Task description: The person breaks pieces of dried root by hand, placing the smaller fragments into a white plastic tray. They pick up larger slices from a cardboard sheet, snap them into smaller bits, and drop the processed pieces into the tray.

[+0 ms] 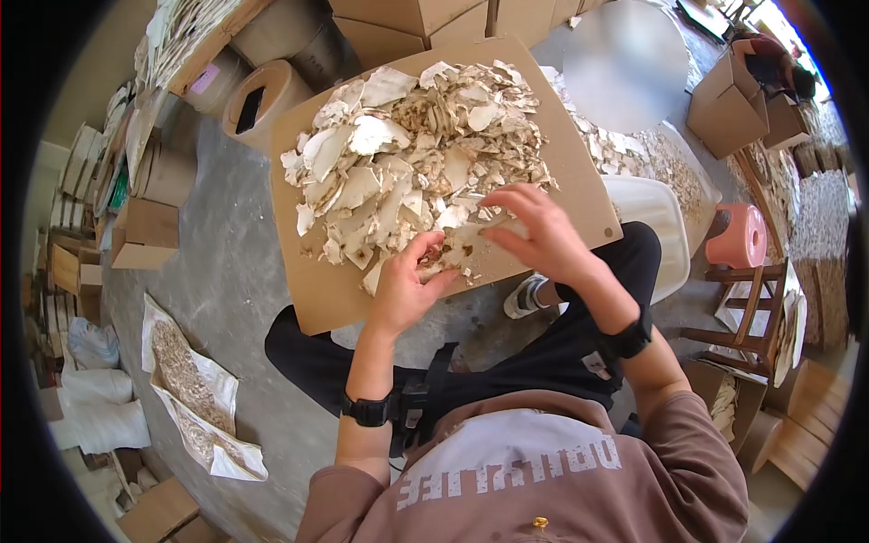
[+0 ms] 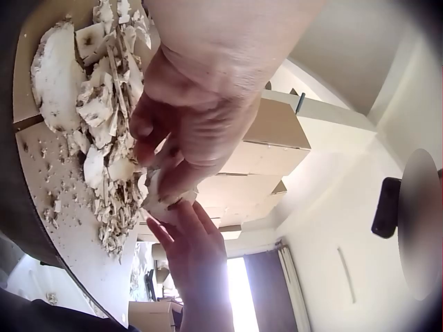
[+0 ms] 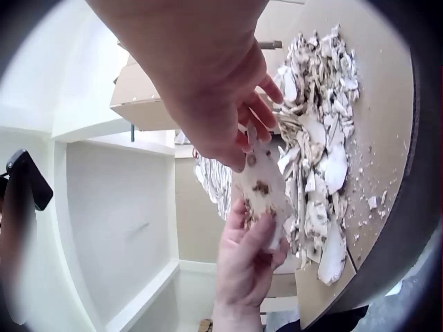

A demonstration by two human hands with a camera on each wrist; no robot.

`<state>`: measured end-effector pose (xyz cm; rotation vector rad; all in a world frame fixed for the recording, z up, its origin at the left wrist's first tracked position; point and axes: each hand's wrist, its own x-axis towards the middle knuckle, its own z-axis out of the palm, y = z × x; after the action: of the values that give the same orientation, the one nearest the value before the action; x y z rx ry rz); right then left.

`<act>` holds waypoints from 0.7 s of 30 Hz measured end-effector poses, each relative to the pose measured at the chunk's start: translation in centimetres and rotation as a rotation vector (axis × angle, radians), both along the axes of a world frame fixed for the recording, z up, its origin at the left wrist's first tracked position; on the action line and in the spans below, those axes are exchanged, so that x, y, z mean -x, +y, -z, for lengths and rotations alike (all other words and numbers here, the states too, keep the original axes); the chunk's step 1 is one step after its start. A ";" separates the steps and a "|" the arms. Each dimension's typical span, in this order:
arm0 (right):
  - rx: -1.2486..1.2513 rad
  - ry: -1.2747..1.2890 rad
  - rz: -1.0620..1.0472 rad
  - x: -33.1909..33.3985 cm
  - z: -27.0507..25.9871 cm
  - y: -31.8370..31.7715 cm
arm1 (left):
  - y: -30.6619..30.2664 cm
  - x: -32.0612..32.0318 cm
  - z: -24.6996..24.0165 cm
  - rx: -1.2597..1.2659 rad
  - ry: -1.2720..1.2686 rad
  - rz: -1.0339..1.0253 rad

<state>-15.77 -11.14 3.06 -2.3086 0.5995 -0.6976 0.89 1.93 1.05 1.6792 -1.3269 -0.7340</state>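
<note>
A thin, pale flat piece with brown spots [image 3: 259,176] is held between both hands, above the near edge of the heap in the head view. My left hand [image 1: 403,285] grips its lower end, thumb lying across the face in the right wrist view. At the opposite end, my right hand [image 1: 546,237] pinches the piece between thumb and fingers, other fingers spread. Beyond the hands lies a large heap of similar pale, brown-stained flakes [image 1: 389,172]. A flat cardboard sheet [image 1: 312,303] across the lap bears the heap.
A white plastic tub [image 1: 647,213] stands at the right, by a pink stool [image 1: 738,235]. Left on the floor lies a white sack with crumbs [image 1: 195,380]. A phone [image 1: 251,109] rests on a round drum [image 1: 270,95]. Cardboard boxes [image 1: 412,23] stand behind the heap.
</note>
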 end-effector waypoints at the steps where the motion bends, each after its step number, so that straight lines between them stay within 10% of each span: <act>1: 0.001 -0.001 -0.001 -0.8 0.2 0.2 | -0.1 -0.1 -0.1 0.001 -0.001 -0.001; 4: -0.310 0.059 -0.036 -2.5 2.1 0.6 | -0.3 -0.5 0.1 0.041 0.031 -0.019; 9: -0.541 -0.102 0.147 -3.4 4.9 1.8 | -0.5 -1.8 2.8 0.001 0.776 -0.227; 21: -0.610 -0.081 0.158 -4.2 7.4 0.9 | -1.1 -1.8 4.4 0.034 0.756 -0.376</act>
<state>-11.60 -10.21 -4.33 -1.6751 0.8300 -0.5758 2.71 0.78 -3.37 1.3525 -0.4781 -0.9730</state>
